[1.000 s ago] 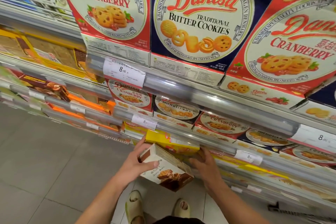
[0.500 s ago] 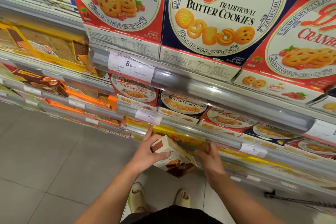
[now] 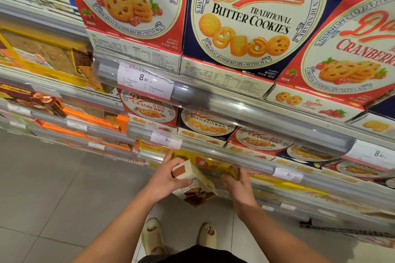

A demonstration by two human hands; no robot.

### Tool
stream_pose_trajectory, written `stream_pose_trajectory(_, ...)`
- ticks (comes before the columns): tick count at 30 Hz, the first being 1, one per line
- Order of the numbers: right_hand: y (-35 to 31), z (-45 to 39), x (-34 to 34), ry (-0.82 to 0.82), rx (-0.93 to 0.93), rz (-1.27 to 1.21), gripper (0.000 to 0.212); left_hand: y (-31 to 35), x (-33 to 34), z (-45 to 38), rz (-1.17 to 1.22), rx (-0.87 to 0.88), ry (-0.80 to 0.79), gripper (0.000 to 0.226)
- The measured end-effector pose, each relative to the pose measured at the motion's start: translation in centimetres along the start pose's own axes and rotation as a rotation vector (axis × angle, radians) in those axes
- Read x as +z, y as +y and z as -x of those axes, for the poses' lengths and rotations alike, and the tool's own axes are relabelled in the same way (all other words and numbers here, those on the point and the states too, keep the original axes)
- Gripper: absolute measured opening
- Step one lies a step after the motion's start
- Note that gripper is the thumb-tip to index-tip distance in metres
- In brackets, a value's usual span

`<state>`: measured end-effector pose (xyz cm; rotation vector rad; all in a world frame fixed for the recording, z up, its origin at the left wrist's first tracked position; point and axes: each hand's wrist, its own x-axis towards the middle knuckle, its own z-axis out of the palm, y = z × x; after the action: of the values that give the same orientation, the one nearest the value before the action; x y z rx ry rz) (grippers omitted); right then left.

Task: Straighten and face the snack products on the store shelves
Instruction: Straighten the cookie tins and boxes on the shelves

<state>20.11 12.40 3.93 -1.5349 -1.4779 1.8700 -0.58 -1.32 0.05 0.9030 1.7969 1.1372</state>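
Down low, the left hand (image 3: 165,179) grips a small cream cardboard cookie box (image 3: 195,183), tilted, in front of the low shelf. Just right of it, the right hand (image 3: 238,186) pinches a yellow snack box (image 3: 232,172) on that shelf, under a grey price rail (image 3: 213,156).

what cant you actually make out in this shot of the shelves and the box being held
- Head view: brand text on the cream box is too small and blurred, partly covered by the left hand.
- What the right hand touches: its fingertips are hidden under the shelf rail.
- Lower price tag: digits after 8 too small.
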Motion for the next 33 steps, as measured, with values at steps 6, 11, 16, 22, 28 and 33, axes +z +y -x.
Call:
stream_pose_trajectory(6,-0.4,-0.8,-0.6,-0.057,0.03,-0.008,0.038,-0.8,0.4,0.6,-0.042,-0.002,-0.018,0.038)
stream_pose_trajectory(11,0.5,-0.8,-1.3,-0.088,0.011,0.035,0.043,0.3,0.0,-0.9,-0.051,-0.071,0.017,0.043)
stream_pose_trajectory(16,0.0,-0.5,-1.5,-0.109,-0.024,-0.007,0.048,0.2,0.3,-0.8,-0.059,-0.107,0.017,0.042)
stream_pose_trajectory(22,1.4,-0.6,-3.2,-0.11,-0.011,0.179,0.04,-0.1,1.0,2.3,0.078,-0.1,0.113,0.045)
stream_pose_trajectory(28,3.2,1.1,-6.9,-0.306,0.05,0.346,0.041,2.4,3.4,6.4,0.518,-0.227,0.134,0.061)
stream_pose_trajectory(33,2.2,1.9,-9.4,-0.399,0.042,0.309,0.032,4.1,6.5,7.9,0.592,-0.268,0.182,0.066)
